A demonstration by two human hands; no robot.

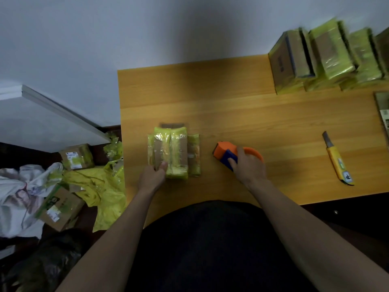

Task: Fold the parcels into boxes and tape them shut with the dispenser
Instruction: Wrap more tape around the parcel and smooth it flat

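The person's left hand is resting at the near left corner of the taped parcel, its grip curling against that edge with the thumb lying on the yellow-green tape. The right hand is closing its grip over the orange-and-blue tape dispenser, which is sitting on the wooden worktop just to the right of the parcel, apart from it. The parcel is lying flat near the worktop's left edge, with brown cardboard showing between bands of shiny tape and a flap poking out at its far end. Farther right, a yellow-handled utility knife is lying on the worktop, well apart from the dispenser. At the far right corner a row of taped boxes is standing against the wall, blurred. On the floor to the left, labelled cardboard boxes are lying among yellow plastic bags and a white sack.
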